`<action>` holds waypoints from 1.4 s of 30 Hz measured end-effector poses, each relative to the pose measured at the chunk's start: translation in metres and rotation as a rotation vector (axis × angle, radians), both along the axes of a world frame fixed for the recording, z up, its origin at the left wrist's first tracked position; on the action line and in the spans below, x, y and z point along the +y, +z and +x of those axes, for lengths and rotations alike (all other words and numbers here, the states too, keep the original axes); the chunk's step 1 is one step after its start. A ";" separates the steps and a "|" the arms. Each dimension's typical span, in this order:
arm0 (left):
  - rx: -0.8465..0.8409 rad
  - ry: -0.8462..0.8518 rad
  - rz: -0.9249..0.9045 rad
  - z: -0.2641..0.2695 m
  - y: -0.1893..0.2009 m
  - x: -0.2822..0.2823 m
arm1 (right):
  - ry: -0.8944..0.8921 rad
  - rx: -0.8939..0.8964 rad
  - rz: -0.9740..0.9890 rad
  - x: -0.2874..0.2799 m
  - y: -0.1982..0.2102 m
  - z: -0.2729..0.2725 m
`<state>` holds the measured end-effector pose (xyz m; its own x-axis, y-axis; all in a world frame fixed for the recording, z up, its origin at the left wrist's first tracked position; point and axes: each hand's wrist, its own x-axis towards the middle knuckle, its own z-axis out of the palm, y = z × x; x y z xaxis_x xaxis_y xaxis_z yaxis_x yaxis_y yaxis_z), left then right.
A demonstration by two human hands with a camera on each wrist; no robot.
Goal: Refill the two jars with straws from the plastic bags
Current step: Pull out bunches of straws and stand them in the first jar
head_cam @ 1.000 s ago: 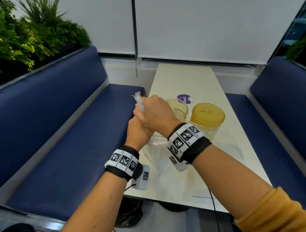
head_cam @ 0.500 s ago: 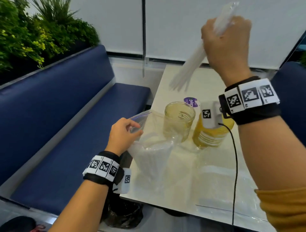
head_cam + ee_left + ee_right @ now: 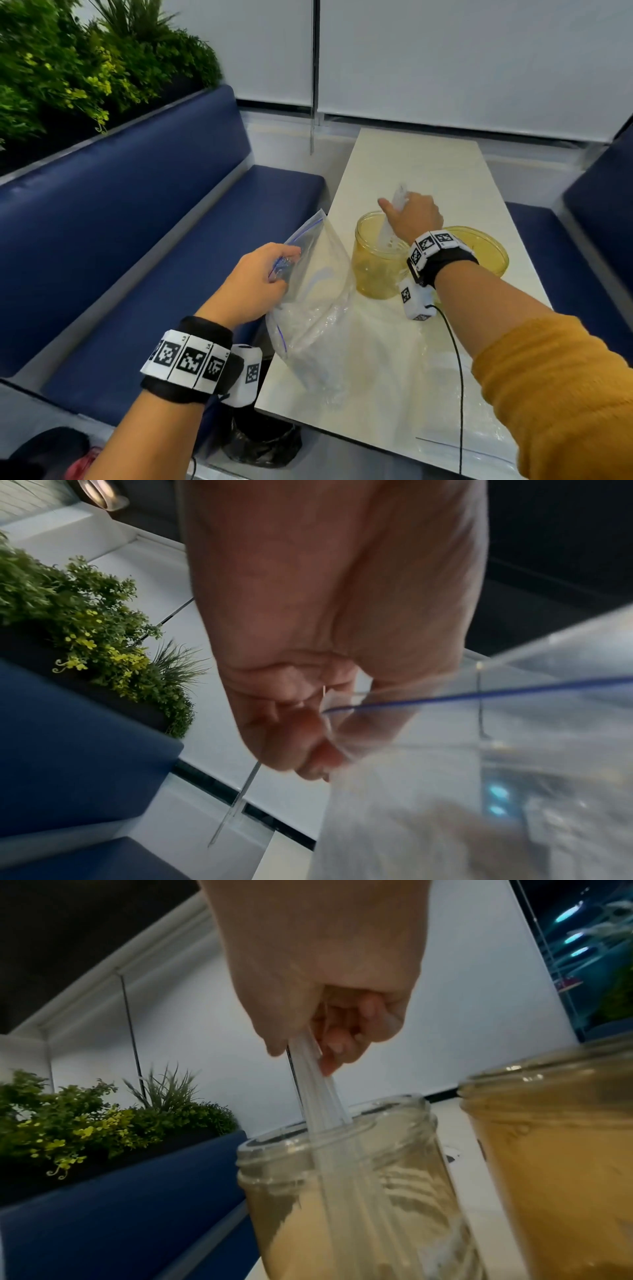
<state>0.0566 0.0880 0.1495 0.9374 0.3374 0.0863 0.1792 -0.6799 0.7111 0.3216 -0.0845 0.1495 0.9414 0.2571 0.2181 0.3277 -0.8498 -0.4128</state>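
Observation:
Two clear yellowish jars stand side by side on the white table [image 3: 428,164]. My right hand [image 3: 412,217] [image 3: 325,1031] grips a bundle of clear straws [image 3: 390,233] [image 3: 318,1096] whose lower ends are inside the open left jar [image 3: 376,263] [image 3: 359,1191]. The right jar [image 3: 486,250] [image 3: 555,1150] stands just behind my right wrist. My left hand [image 3: 260,277] [image 3: 308,737] pinches the blue-lined mouth of a clear plastic bag [image 3: 315,301] [image 3: 496,750] that hangs over the table's left edge.
A second flat plastic bag [image 3: 455,418] lies on the table near my right forearm. Blue benches [image 3: 137,240] run along both sides of the table. Green plants [image 3: 68,68] sit behind the left bench. A dark bag [image 3: 263,442] is under the table.
My right hand pulled the straw bundle out of the bag, swung it up high, then brought it down into the left jar. My left hand kept hold of the bag's mouth.

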 end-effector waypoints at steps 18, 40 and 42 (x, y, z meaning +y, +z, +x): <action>-0.103 0.048 0.050 0.001 0.017 -0.016 | 0.906 -0.259 -0.021 0.033 0.103 -0.125; -0.285 0.197 -0.120 0.005 -0.008 -0.009 | 0.903 0.292 -0.481 0.036 0.011 -0.142; -0.278 0.198 -0.195 0.005 -0.009 -0.011 | 0.871 0.252 -0.413 0.034 0.017 -0.143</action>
<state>0.0616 0.0773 0.1409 0.8024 0.5445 0.2442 0.0756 -0.4986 0.8635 0.1781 -0.0504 0.1669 0.3945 0.8911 -0.2245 0.8490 -0.4469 -0.2820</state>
